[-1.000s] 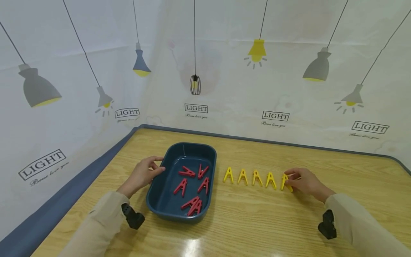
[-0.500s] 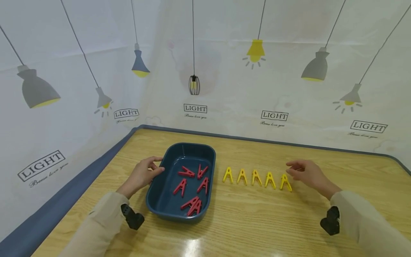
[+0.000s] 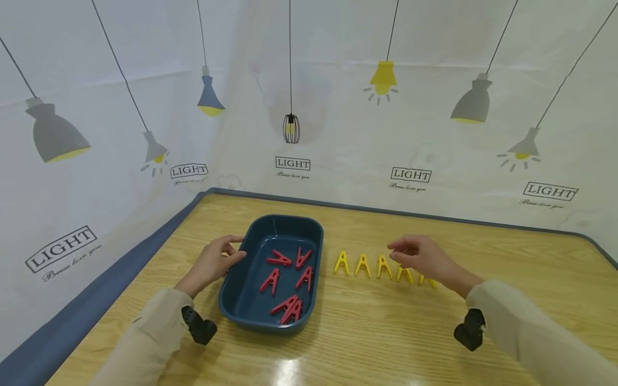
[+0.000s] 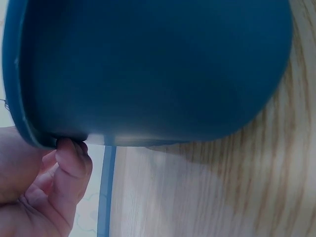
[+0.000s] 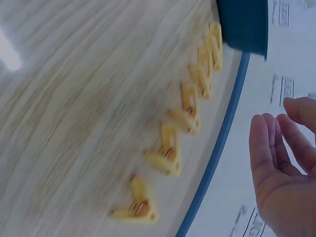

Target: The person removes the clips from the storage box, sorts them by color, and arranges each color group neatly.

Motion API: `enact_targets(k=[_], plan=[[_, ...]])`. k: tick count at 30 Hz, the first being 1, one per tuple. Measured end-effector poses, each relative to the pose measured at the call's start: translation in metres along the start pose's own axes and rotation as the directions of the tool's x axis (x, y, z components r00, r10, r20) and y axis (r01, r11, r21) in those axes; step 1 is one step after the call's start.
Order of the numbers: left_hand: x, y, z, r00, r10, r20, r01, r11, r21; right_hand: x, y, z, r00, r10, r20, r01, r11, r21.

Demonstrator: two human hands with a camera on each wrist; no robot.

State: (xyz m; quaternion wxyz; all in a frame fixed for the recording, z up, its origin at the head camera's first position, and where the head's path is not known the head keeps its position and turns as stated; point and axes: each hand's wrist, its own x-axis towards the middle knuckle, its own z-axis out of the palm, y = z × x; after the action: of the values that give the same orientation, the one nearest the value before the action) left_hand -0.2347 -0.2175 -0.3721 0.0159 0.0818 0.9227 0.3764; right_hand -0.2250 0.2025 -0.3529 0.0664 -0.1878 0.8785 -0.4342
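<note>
My left hand [image 3: 216, 262] grips the left rim of a deep blue rectangular tray [image 3: 243, 300], thumb over the edge. In the left wrist view its fingers [image 4: 71, 170] curl against the tray's outer wall. Several red plastic clothespins [image 3: 270, 280] lie scattered inside the tray. To its right, several yellow clothespins [image 3: 341, 262] form a row on the table, spaced apart. My right hand [image 3: 425, 260] is in the air above the right part of that row, partly covering the last two in the head view. In the right wrist view its fingers are relaxed, with nothing between them and the thumb.
The wooden table [image 3: 367, 343] has a dark blue edge along the back. Behind it hangs a white curtain [image 3: 338, 107] printed with lamps. A black camera is strapped on each sleeve.
My right hand has let go of the rightmost yellow clothespin, lifted away, then moved left above the row. My left hand stays on the tray's rim.
</note>
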Motion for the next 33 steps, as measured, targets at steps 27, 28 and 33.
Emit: enact_targets(k=[27,28,33], plan=[[-0.001,0.003,0.000,1.000,-0.025,0.002,0.025,0.999,-0.024,0.063,-0.090,0.100,0.944,-0.217,0.250,0.244,0.966,-0.084],[-0.001,0.003,0.000,1.000,-0.024,0.002,0.024,0.999,-0.024,0.066,-0.092,0.103,0.945,-0.212,0.248,0.240,0.967,-0.088],[-0.001,0.003,0.000,1.000,-0.028,0.000,0.028,0.999,-0.026,0.079,-0.102,0.115,0.948,-0.188,0.258,0.218,0.972,-0.092]])
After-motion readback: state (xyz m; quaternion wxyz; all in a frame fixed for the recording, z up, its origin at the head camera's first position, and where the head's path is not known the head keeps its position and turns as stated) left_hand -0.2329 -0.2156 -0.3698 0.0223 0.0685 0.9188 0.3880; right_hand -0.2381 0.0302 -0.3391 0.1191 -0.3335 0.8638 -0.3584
